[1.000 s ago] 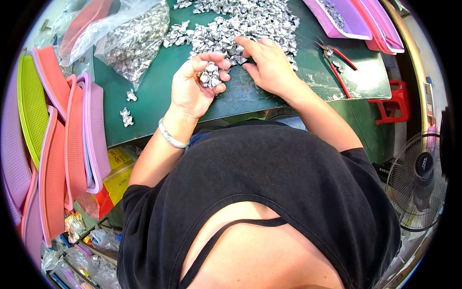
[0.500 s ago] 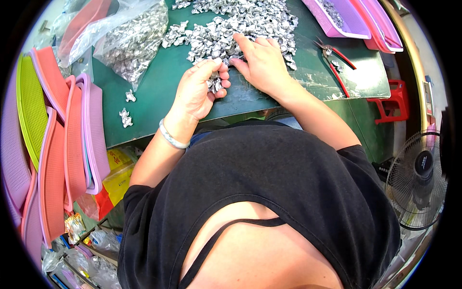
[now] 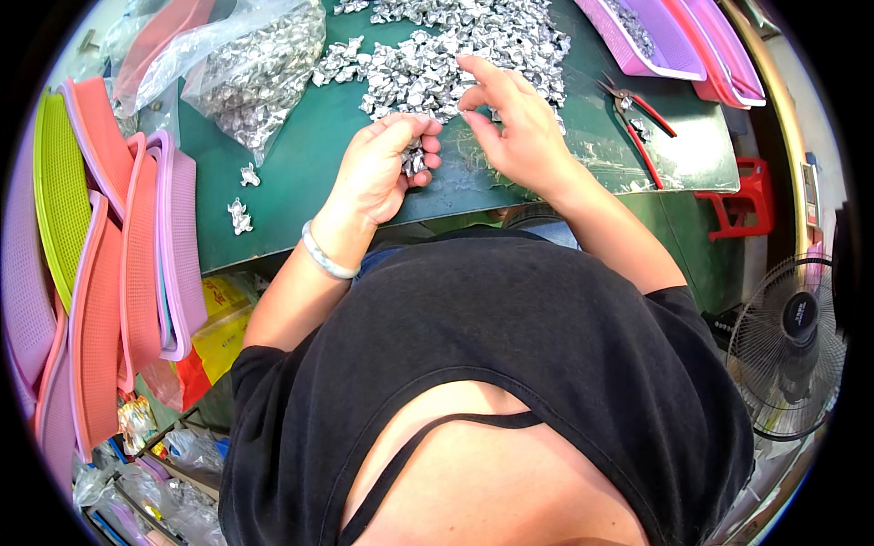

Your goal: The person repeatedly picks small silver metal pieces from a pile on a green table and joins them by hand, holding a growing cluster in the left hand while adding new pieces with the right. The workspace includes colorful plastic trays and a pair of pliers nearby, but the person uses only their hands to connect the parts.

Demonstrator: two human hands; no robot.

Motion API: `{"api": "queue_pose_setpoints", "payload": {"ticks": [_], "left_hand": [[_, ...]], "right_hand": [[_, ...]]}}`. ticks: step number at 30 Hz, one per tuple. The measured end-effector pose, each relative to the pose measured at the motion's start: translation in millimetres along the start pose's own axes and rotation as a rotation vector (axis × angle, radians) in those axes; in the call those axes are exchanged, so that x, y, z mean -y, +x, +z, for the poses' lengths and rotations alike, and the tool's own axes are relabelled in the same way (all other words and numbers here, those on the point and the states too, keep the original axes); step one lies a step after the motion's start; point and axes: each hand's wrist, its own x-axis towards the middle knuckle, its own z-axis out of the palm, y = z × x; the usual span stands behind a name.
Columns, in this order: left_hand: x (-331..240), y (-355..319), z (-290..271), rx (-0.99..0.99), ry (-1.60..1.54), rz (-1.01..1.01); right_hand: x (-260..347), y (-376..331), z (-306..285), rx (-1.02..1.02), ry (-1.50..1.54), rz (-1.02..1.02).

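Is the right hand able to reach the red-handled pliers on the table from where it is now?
Probably yes. The right hand is open and holds nothing, and the red-handled pliers lie just to its right on the green table, with nothing between them.

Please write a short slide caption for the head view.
Left hand holds small silver metal pieces; right hand reaches into the pile.

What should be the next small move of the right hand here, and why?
Probably the right hand should reach forward and pick more pieces from the pile of small silver parts. It is open and holds nothing, its fingers lie at the pile's edge, and the left hand already grips a small bunch of silver parts.
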Motion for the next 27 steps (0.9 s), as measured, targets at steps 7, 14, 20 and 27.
{"api": "queue_pose_setpoints", "payload": {"ticks": [7,14,20,27], "left_hand": [[-3,-3,6,0.065,-0.011,-0.018],[0,1,6,0.043,-0.031,0.011],[-1,1,3,-0.014,-0.075,-0.024],[0,1,2,0.002,-0.125,-0.051]], "right_hand": [[13,4,-9,-0.046,-0.029,-0.161],[12,3,-3,-0.151,0.1,-0.165],[-1,-3,2,0.017,0.017,0.019],[-7,-2,15,0.193,-0.125,0.052]]}}
